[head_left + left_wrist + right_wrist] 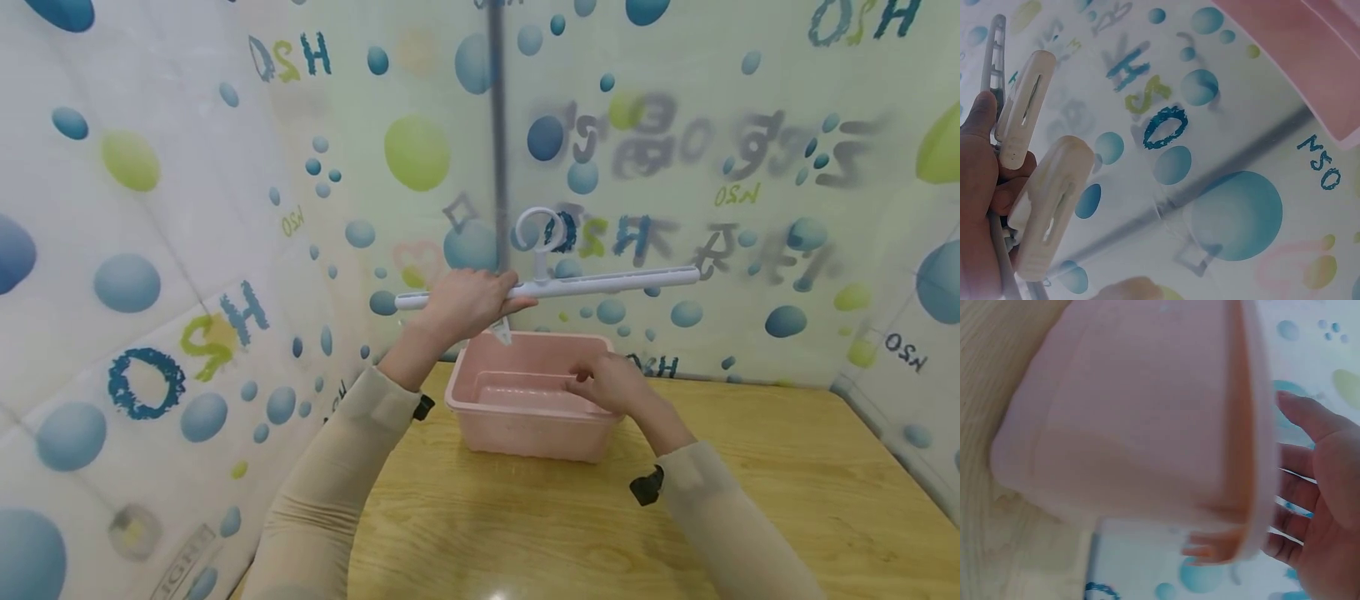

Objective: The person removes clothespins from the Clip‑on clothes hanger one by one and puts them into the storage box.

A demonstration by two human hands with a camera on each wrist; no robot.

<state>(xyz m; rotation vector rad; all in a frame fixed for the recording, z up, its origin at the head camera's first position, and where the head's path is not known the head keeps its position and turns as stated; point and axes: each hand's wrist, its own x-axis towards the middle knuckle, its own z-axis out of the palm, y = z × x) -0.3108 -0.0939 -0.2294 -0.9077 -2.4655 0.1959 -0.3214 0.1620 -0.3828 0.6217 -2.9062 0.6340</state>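
Observation:
My left hand (467, 304) grips the bar of a white clip hanger (615, 282), held nearly level above the back of a pink basin (536, 435). The round hook of the hanger points up. One clip (502, 332) shows below the bar. In the left wrist view two white clips (1054, 209) stand out beside the fingers. My right hand (609, 383) hovers at the basin's right side, fingers loosely bent and holding nothing. The right wrist view has that hand (1335, 481) at the basin's rim (1263, 444), thumb and fingers spread apart.
The basin stands on a wooden table (495, 517) near its back edge. Patterned sheets (420, 83) with coloured dots hang close at the back, left and right. A dark vertical pole (497, 125) shows through the back sheet.

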